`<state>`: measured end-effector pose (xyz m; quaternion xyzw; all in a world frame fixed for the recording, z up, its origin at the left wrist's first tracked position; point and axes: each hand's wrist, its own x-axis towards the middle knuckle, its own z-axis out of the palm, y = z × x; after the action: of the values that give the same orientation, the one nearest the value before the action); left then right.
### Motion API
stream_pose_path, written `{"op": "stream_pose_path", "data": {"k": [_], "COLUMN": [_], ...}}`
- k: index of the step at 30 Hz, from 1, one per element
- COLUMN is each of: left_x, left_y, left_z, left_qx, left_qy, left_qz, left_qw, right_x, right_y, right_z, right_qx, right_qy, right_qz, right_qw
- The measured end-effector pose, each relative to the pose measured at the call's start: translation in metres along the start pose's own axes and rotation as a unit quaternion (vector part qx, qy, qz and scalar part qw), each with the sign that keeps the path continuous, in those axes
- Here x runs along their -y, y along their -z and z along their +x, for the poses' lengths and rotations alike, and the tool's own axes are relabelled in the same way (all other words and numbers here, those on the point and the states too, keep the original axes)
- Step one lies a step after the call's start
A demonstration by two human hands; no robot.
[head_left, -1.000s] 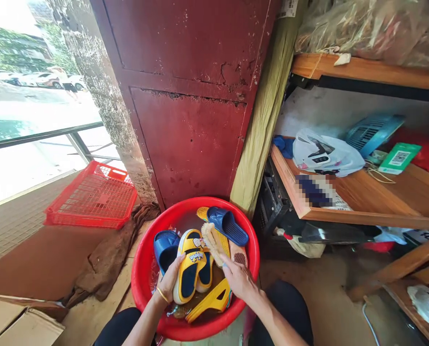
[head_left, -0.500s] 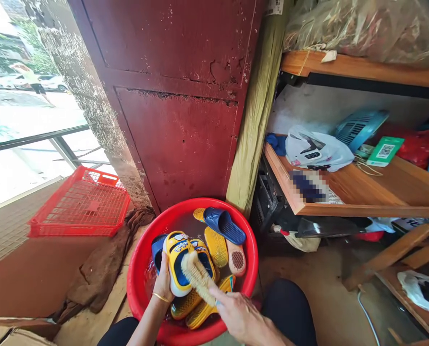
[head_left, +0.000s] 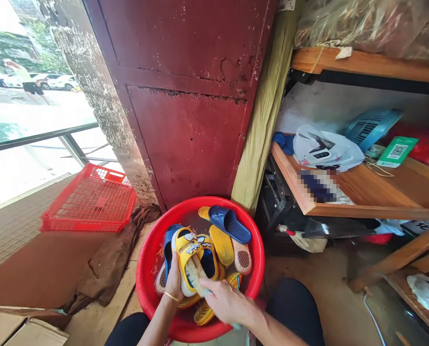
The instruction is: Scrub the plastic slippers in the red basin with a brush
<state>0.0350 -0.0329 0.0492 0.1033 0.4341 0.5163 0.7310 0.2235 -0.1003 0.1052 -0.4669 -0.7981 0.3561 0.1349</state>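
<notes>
My left hand [head_left: 173,277] grips a yellow sandal [head_left: 185,249] with a white sole edge by its left side, over a red basin [head_left: 141,283]. In my right hand [head_left: 223,299] is a pale bristled brush [head_left: 196,275], its head pushed inside the sandal's opening. A second yellow sandal with a dark blue inside [head_left: 209,262] lies just right of the held one. Water fills the basin around a blue slipper [head_left: 230,225], a yellow sole [head_left: 222,246], a pinkish sole [head_left: 242,257] and more slippers partly hidden beneath my hands.
A red plastic crate [head_left: 91,199] and brown cloth [head_left: 104,269] lie left. Behind the basin stands a dark red door [head_left: 196,139]. Wooden shelving [head_left: 373,210] at right holds bags and a blue fan [head_left: 373,127]. A person [head_left: 25,79] is outside.
The brush has moved down and into the sandal's opening, with my right hand. The sandal is turned slightly more upright. The whole view has shifted, so things appear further right.
</notes>
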Motion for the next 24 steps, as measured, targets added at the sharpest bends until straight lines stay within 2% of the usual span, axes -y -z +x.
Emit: {"op": "stream_pose_path", "data": {"k": [2, 4, 6, 8, 10, 12, 15, 19, 22, 24], "left_x": [0.0, 0.0, 0.001, 0.0, -0.002, -0.005, -0.007, -0.01, -0.014, -0.014], "left_y": [-0.003, -0.008, -0.011, -0.012, -0.01, -0.006, -0.003, -0.004, -0.008, -0.01], "left_z": [0.0, -0.001, -0.004, -0.005, -0.006, -0.006, -0.008, -0.009, -0.008, -0.007], "left_qx": [-0.029, -0.022, 0.014, 0.026, 0.0, -0.027, -0.023, -0.028, -0.01, -0.004], "left_qy": [-0.023, -0.009, 0.036, 0.061, 0.035, -0.005, -0.017, -0.043, -0.032, -0.022], "left_qz": [-0.019, -0.029, -0.025, -0.014, 0.0, 0.008, 0.008, -0.019, -0.042, -0.05], "left_qw": [0.999, 0.999, 0.999, 0.998, 0.999, 1.0, 1.0, 0.999, 0.999, 0.999], "right_x": [-0.009, -0.016, -0.018, -0.013, -0.004, 0.005, 0.006, -0.027, -0.056, -0.062], "right_y": [-0.007, -0.013, -0.015, -0.013, -0.009, -0.005, -0.005, -0.004, 0.01, 0.02], "right_z": [-0.02, -0.02, -0.001, 0.028, 0.051, 0.059, 0.038, -0.016, -0.041, -0.041], "right_qx": [0.016, 0.006, -0.032, -0.084, -0.103, -0.094, -0.066, -0.037, -0.046, -0.078], "right_qy": [-0.024, -0.039, -0.041, -0.046, -0.04, -0.018, 0.015, 0.003, -0.013, -0.014], "right_qz": [-0.002, -0.009, -0.021, -0.037, -0.039, -0.029, -0.031, -0.1, -0.129, -0.116], "right_qw": [1.0, 0.999, 0.998, 0.995, 0.993, 0.995, 0.997, 0.994, 0.99, 0.99]}}
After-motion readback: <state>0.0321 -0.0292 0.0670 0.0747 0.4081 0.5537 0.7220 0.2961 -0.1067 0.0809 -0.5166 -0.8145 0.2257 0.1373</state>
